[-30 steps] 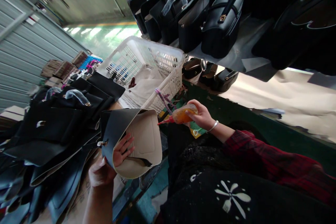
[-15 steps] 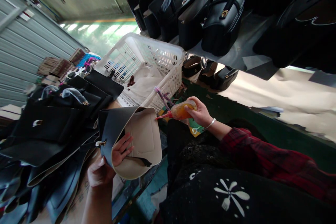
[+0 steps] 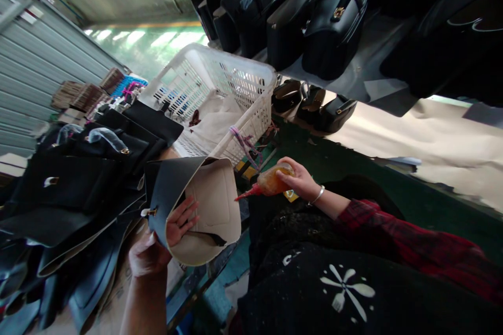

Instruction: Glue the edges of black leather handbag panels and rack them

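Observation:
My left hand point(image 3: 157, 248) grips the edge of a black bag body point(image 3: 168, 188), thumb outside and fingers inside against its beige lining point(image 3: 212, 193). The bag's open end faces me, and a small metal clasp point(image 3: 148, 212) shows on its outer side. In my right hand point(image 3: 301, 180) is a squeeze bottle point(image 3: 271, 180) of amber liquid with a red nozzle. The bottle lies nearly level, its tip pointing left at the bag's right rim. Whether the tip touches the rim I cannot tell.
Black bag pieces point(image 3: 70, 188) are heaped on the left. Behind the held bag stands a white plastic basket point(image 3: 251, 70) with pale material inside. Finished black handbags point(image 3: 334, 26) line a shelf at upper right, with several more below. Brown paper point(image 3: 444, 152) lies at right.
My right hand has lowered the bottle slightly, so its nozzle tip sits further down along the bag's right rim. My left hand and the bag have hardly moved.

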### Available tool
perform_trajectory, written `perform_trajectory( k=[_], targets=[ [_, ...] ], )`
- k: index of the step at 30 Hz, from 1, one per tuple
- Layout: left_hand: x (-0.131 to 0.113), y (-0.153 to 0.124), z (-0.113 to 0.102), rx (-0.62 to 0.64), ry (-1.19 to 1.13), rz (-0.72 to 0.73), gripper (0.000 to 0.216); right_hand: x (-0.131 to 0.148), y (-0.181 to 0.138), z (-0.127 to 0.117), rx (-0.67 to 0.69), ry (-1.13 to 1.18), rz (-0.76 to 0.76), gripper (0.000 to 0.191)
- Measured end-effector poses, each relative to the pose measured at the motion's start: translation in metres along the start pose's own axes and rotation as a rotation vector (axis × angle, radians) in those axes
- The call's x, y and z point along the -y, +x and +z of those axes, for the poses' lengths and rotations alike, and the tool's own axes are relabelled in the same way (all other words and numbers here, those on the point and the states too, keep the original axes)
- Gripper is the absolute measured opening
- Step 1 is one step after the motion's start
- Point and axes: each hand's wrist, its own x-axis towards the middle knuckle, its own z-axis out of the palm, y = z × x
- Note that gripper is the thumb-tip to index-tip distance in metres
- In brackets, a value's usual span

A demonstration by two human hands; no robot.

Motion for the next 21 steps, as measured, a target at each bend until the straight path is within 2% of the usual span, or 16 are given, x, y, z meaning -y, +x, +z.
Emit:
perform_trajectory(
  k=[4, 6, 10, 13, 17, 21],
  targets=[
    [0.000, -0.001, 0.003, -0.009, 0.021, -0.010, 0.061, -0.003, -0.008, 0.000, 0.026, 0.010, 0.027, 0.048],
    [-0.001, -0.001, 0.005, -0.015, 0.028, -0.014, 0.062, -0.006, -0.007, -0.002, -0.004, -0.013, 0.011, 0.047],
    [-0.002, -0.002, 0.008, -0.029, 0.022, -0.014, 0.063, -0.005, 0.001, -0.006, -0.162, -0.057, -0.076, 0.045],
    [-0.002, -0.002, 0.008, -0.035, 0.024, -0.010, 0.062, 0.000, 0.006, -0.005, -0.179, -0.040, -0.107, 0.044],
    [-0.001, -0.002, 0.008, -0.039, 0.012, 0.000, 0.053, 0.001, 0.011, 0.002, -0.148, -0.016, -0.085, 0.047],
    [-0.001, -0.001, 0.006, -0.016, -0.011, 0.015, 0.026, -0.011, 0.011, 0.005, -0.145, 0.010, -0.003, 0.050]
  ],
)
